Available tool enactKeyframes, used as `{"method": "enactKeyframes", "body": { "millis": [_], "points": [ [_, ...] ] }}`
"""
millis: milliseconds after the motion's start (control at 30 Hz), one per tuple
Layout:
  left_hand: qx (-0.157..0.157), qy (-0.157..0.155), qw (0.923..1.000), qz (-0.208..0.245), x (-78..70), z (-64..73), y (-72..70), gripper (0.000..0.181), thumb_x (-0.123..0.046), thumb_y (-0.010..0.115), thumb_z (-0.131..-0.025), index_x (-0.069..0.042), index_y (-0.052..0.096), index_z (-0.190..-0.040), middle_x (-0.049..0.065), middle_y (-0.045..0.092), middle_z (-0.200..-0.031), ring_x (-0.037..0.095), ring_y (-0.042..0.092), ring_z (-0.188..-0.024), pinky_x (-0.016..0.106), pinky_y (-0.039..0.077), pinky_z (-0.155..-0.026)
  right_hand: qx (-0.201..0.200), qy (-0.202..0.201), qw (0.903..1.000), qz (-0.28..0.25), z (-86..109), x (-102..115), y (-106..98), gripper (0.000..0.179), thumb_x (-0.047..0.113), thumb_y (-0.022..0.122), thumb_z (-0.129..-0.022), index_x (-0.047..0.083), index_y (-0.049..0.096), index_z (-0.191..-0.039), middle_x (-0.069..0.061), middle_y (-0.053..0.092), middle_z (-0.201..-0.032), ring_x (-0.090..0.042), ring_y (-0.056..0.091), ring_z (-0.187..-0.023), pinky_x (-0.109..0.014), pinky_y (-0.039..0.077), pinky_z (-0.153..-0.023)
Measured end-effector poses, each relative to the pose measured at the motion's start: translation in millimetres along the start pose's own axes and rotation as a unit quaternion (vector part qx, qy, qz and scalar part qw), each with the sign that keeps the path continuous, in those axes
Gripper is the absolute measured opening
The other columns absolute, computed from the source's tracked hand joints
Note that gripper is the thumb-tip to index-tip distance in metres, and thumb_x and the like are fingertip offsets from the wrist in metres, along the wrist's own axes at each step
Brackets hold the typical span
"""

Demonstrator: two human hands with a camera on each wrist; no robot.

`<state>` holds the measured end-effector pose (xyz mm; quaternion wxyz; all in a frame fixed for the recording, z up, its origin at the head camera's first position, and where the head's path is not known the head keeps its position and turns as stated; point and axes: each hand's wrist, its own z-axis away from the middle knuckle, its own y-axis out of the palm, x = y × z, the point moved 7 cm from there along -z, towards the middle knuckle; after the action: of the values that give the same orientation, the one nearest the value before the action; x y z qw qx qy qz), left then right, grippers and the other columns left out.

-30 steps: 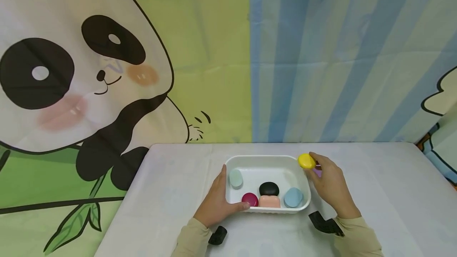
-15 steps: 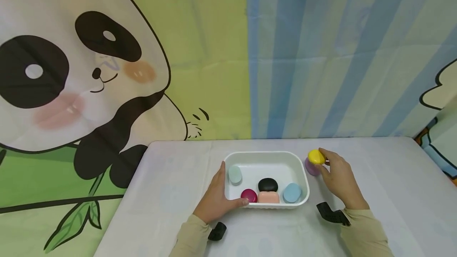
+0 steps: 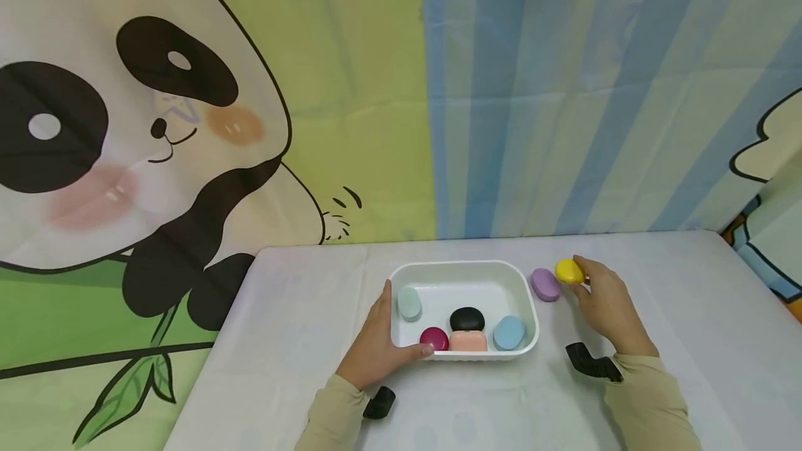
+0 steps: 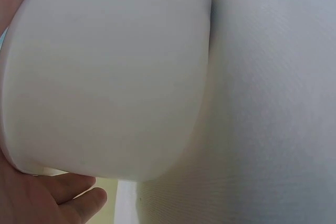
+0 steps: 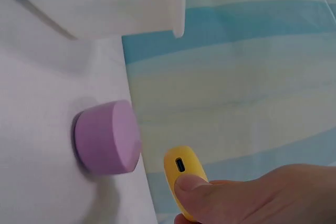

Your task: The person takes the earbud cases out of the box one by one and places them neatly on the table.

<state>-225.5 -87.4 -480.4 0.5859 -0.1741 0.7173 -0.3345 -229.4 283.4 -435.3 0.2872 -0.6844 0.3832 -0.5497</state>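
My right hand (image 3: pixel 610 305) pinches a yellow earbud case (image 3: pixel 569 271), held above the table at the right of the tray. In the right wrist view a small charging port shows on the case's edge, thumb just below it. A round purple case (image 3: pixel 546 285) stands on the table between the tray and that hand. My left hand (image 3: pixel 381 346) grips the left end of a white tray (image 3: pixel 464 268), thumb over the front rim, fingers along the side. Inside lie a pale green case (image 3: pixel 409 303), a crimson one (image 3: pixel 434 339), a black one (image 3: pixel 467 319), a peach one (image 3: pixel 468 341) and a light blue one (image 3: pixel 509 333).
The white-covered table (image 3: pixel 301 298) reaches back to a striped curtain (image 3: pixel 564 124) and a panda-printed cloth (image 3: pixel 188 159). Black wrist straps (image 3: pixel 379 403) sit at both cuffs.
My right hand has moved right with the yellow case, from over the tray's right corner past the purple case, which is now fully visible. The left hand keeps its hold on the tray.
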Motion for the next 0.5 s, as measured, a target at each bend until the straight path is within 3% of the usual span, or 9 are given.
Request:
{"method": "enactKeyframes", "body": {
  "millis": [500],
  "points": [
    [0.010, -0.006, 0.9999, 0.009, -0.4, -1.3, -0.1, 0.128, -0.072, 0.070, -0.057, -0.026, -0.005, -0.149, 0.001, 0.017, -0.151, 0.020, 0.025, -0.134, 0.047, 0.028, -0.106, 0.062, 0.035, 0.9974, 0.005, -3.0, -24, 18, 0.047, -0.002, 0.054, -0.088, -0.018, 0.038, -0.129, -0.039, 0.041, -0.125, -0.054, 0.037, -0.114, -0.063, 0.031, -0.094]
  ]
}}
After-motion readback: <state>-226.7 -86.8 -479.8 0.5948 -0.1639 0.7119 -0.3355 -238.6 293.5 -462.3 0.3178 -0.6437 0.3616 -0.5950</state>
